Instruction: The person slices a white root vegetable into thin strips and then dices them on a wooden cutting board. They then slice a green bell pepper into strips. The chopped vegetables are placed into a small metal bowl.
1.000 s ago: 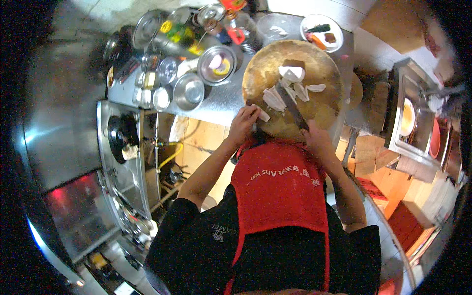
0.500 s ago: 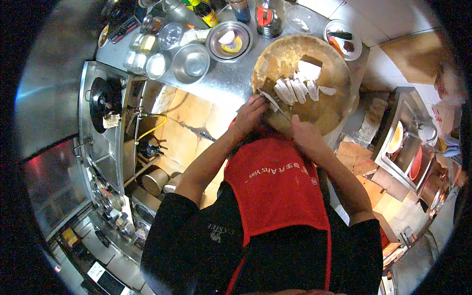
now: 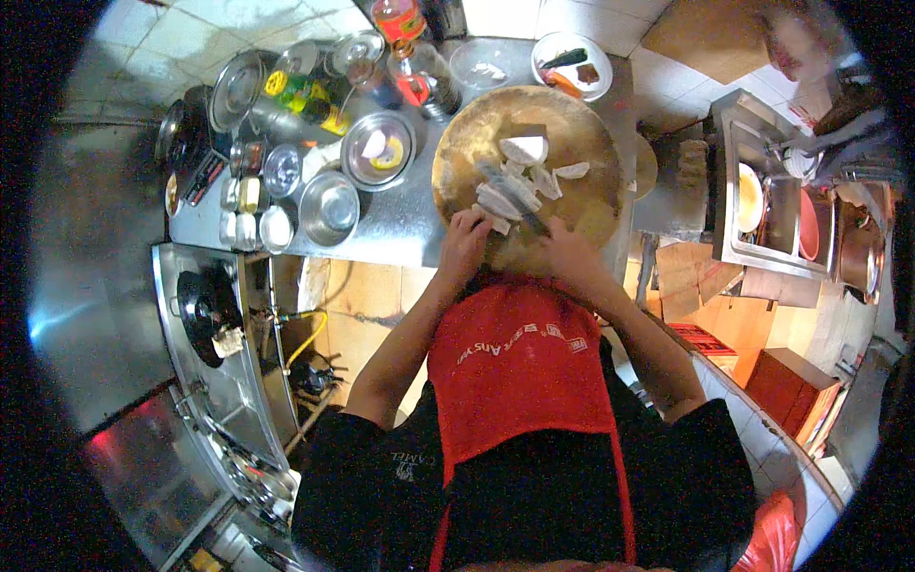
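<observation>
Over my feed I see the right hand (image 3: 569, 252) clenched on a knife (image 3: 530, 215) at the round chopping board's (image 3: 593, 138) five o'clock, white slices (image 3: 495, 201) lying at its ten and at one from the left hand's (image 3: 463, 244) bent fingers, whose grip I can't tell.

We see, from above, a person in a bright red apron (image 3: 515, 400), with white lettering and a small white boxed mark (image 3: 566, 339) printed across its front. From its curved top edge, two narrow red straps (image 3: 624, 505) run over a black T-shirt (image 3: 534, 496). Just left of the apron, the shirt bears a small pale emblem (image 3: 405, 469). Short black sleeves (image 3: 348, 458) flank the apron; beyond them we find bare forearms (image 3: 405, 343).
</observation>
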A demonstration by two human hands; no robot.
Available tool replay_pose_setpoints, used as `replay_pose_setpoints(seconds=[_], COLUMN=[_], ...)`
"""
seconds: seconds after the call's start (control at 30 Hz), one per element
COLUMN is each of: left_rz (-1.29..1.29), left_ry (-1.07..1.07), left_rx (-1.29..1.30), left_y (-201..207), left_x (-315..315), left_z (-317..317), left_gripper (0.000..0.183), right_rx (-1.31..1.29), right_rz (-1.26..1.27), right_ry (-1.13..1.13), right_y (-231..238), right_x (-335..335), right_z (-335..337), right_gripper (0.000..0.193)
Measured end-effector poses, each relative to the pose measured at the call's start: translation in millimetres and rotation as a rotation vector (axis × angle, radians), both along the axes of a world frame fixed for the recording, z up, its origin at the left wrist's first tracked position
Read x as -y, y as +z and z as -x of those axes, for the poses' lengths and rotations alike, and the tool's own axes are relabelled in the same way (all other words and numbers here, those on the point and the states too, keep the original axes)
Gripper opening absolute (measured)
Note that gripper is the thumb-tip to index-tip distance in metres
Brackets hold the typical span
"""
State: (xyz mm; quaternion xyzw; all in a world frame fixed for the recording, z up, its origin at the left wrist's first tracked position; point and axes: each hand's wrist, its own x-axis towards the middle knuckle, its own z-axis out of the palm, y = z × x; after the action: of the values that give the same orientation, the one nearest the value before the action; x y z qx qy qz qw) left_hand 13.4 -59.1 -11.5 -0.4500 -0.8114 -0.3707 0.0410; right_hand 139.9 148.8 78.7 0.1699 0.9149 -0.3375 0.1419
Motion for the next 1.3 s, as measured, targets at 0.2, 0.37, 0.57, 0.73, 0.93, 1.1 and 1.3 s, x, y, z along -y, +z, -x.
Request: replay_pose_setpoints(seconds=[0.2,0.37,0.57,0.73,0.93,1.1,1.3], left_rz=[0.087,0.162,0.722,0.384,0.196,0.223,0.212], left_ry=[-0.129,-0.002,-0.169,-0.157,-0.205,-0.358,-0.378], left_rx=[-0.068,-0.236,-0.056,-0.008,-0.208,0.032,0.222], left_y=[28.1,41.8,57.5,41.7,42.4,28.5,6.5], left_x=[-37.6,-139.4,-171.5,-171.3,-139.9,-108.5,-121.2], left_z=[20.2,65.7,111.0,158.3,159.8,107.6,96.7], left_gripper=[0.032,0.048,0.057,0.070,0.050,0.024,0.019], right_rx=[-0.046,-0.144,0.002,-0.047,0.024,0.084,-0.006], right_rz=[0.026,-0.053,-0.057,0.028,-0.034,-0.067,-0.088], right_ry=[-0.537,-0.636,-0.361,-0.252,-0.383,-0.419,-0.340], right_y=[10.2,-11.3,-18.3,-3.3,0.1,-13.3,-32.3], right_x=[-64.8,-73.8,-60.1,-46.4,-54.1,-55.5,-35.1], right_z=[-65.1,-100.8,-113.8,-100.3,-89.2,-95.0,-92.1], right_gripper=[0.024,0.024,0.028,0.020,0.023,0.027,0.020])
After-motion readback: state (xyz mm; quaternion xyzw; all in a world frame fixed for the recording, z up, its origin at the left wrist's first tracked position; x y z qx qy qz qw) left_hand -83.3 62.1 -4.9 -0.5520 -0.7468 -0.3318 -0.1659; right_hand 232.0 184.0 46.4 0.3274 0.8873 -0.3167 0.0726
